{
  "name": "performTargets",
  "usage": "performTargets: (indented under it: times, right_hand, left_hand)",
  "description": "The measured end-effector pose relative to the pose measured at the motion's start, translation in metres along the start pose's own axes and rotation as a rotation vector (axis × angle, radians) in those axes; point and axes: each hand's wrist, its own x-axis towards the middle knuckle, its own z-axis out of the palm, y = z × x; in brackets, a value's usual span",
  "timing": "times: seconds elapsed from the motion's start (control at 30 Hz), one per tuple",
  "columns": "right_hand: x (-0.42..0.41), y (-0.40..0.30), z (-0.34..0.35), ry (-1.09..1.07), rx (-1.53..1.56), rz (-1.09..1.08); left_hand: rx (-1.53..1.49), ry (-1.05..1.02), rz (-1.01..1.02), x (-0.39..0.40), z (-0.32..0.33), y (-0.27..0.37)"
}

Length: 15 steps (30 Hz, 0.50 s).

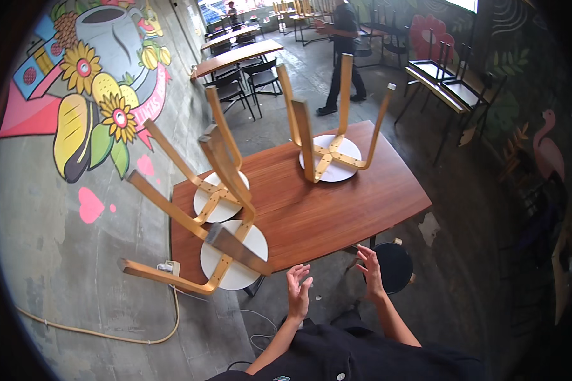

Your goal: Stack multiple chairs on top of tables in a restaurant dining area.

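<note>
My left hand (298, 291) is raised beside the near edge of the wooden table (362, 200), fingers apart and empty. To its right my right hand (372, 272) is also empty with spread fingers, in front of a round black stool (392, 267) standing on the floor. Three stools with bent wooden legs rest upside down on the tabletop. One white-seated stool (253, 238) lies at the near left corner, nearest my left hand. Behind it is a second stool (209, 209). A third stool (348, 164) sits towards the far right end, its legs pointing up.
A painted concrete wall (95, 247) borders the table's left side, with a socket (172, 267) and a cable (109, 337). Another person (344, 47) stands beyond the table. Farther off are black chairs (264, 75), a long table (238, 57) and, at right, a table with upturned chairs (438, 90).
</note>
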Motion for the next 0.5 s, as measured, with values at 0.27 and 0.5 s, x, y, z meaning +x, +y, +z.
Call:
performTargets:
  times: [0.27, 0.5]
  right_hand:
    - [0.005, -0.001, -0.110, 0.171, -0.022, -0.005]
    - [-0.015, 0.016, -0.191, 0.399, -0.011, 0.106]
  left_hand:
    - [-0.311, -0.104, -0.328, 0.020, 0.087, -0.020]
    - [-0.149, -0.270, -0.443, 0.020, 0.138, -0.075]
